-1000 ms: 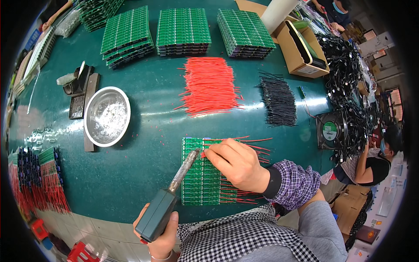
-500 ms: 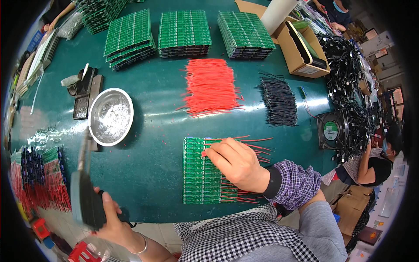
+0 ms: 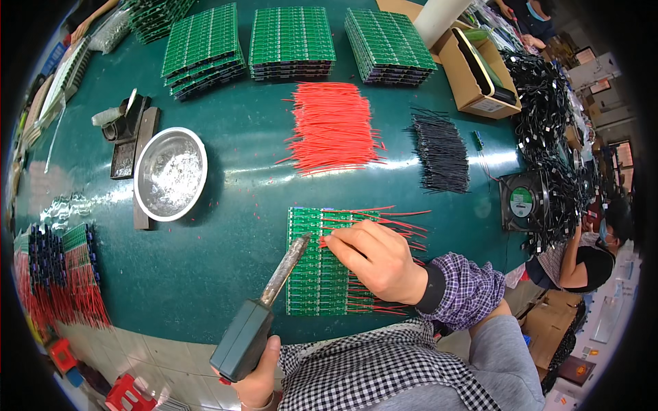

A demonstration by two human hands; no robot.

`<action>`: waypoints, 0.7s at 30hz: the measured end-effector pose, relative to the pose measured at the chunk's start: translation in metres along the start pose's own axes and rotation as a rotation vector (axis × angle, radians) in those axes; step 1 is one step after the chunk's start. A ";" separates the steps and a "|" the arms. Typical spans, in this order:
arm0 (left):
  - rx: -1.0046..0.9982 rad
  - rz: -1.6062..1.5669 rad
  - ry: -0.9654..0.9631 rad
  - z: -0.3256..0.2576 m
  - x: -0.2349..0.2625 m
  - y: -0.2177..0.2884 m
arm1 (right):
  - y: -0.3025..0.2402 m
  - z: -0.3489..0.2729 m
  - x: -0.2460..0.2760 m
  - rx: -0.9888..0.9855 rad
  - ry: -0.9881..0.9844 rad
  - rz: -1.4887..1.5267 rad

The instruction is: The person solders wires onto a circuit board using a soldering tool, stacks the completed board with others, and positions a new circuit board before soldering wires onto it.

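My left hand (image 3: 258, 385), low in the picture, grips a soldering iron (image 3: 245, 337) by its dark grey-green body. The iron's worn metal rod slants up and right, its tip over the green circuit board panel (image 3: 308, 284) beside my right fingertips. With thumb and finger pinched, my right hand (image 3: 382, 264) holds a red wire (image 3: 323, 242) down on the panel. Whether tip and wire touch cannot be made out. More red wires (image 3: 404, 214) stick out from the panel's right side, partly hidden under my right hand.
Beyond the panel lie a red wire pile (image 3: 330, 129) and a black wire pile (image 3: 441, 152). A metal bowl (image 3: 171, 216) and an iron stand (image 3: 123, 154) are at left. Board stacks (image 3: 291, 41) line the back. A cardboard box (image 3: 473, 85) and a fan (image 3: 521, 203) stand right. Other people work nearby.
My left hand has swung the soldering iron from near the bowl at left over to the panel, tip beside my right fingers. My right hand keeps its pinch, nearly in place.
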State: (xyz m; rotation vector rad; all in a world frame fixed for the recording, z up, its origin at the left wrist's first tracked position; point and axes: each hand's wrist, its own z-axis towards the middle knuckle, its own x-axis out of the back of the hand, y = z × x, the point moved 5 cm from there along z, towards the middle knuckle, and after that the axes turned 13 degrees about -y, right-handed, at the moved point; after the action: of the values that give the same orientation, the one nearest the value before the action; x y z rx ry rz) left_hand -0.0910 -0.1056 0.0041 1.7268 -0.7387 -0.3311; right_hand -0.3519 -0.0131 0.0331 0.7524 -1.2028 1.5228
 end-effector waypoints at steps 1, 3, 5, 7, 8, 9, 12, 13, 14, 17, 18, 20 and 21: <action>0.000 0.000 -0.002 0.002 0.000 0.001 | 0.000 0.000 0.000 -0.002 0.000 -0.001; 0.002 0.040 -0.086 0.007 -0.002 0.001 | 0.000 -0.001 0.001 -0.002 0.000 -0.009; -0.045 0.070 -0.107 0.010 -0.003 0.004 | 0.000 -0.001 0.001 -0.005 0.000 -0.015; -0.091 0.100 -0.125 0.012 -0.005 0.007 | 0.000 -0.001 0.000 -0.005 0.000 -0.018; -0.107 0.112 -0.135 0.013 -0.006 0.009 | 0.000 -0.001 0.000 -0.007 0.006 -0.008; -0.122 0.125 -0.144 0.013 -0.007 0.011 | 0.000 -0.001 0.000 -0.009 0.012 0.002; -0.030 0.121 -0.148 0.013 -0.008 0.010 | 0.000 -0.001 0.000 -0.013 0.004 -0.003; -0.030 0.121 -0.149 0.013 -0.007 0.009 | 0.000 -0.001 0.000 -0.013 0.005 -0.003; -0.073 0.158 -0.162 0.014 -0.007 0.010 | 0.000 -0.001 0.000 -0.015 0.002 -0.006; -0.113 0.203 -0.168 0.014 -0.008 0.011 | -0.001 -0.001 0.000 -0.017 -0.001 -0.010; -0.110 0.211 -0.160 0.015 -0.008 0.011 | 0.000 -0.001 0.000 -0.017 -0.002 -0.013; -0.132 0.218 -0.162 0.015 -0.008 0.012 | 0.000 -0.001 0.000 -0.021 -0.004 -0.012; -0.152 0.225 -0.160 0.015 -0.007 0.013 | 0.000 -0.001 -0.001 -0.022 -0.006 -0.008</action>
State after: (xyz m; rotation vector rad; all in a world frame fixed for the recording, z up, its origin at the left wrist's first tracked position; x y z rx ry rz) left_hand -0.1089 -0.1137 0.0112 1.4696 -0.9895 -0.3624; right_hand -0.3516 -0.0123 0.0319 0.7470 -1.2173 1.4996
